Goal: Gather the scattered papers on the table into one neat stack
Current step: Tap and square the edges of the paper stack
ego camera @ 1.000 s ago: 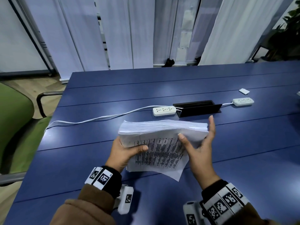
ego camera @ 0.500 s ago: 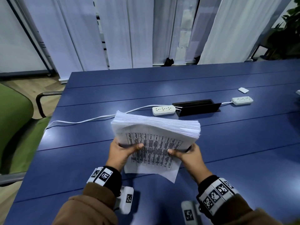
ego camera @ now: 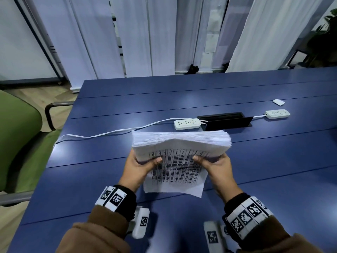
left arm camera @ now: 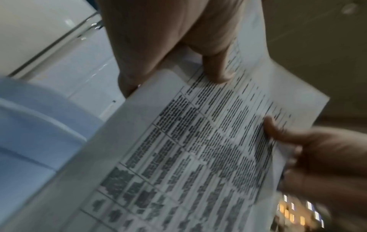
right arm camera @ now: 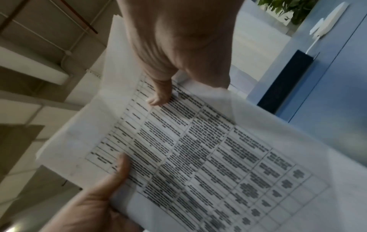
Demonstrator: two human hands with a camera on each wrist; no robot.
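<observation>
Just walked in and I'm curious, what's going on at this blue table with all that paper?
A person is holding a thick stack of papers upright over the blue table, the left hand gripping one side and the right hand the other, thumbs on the printed front sheet. That sheet hangs lower than the rest, so the stack is not squared yet. Two power strips lie beyond it.

head view downward, wrist views close

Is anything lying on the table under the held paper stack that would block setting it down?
Nothing visible does. Both hands grip the paper stack above bare table; the power strip and its cable lie farther back.
</observation>
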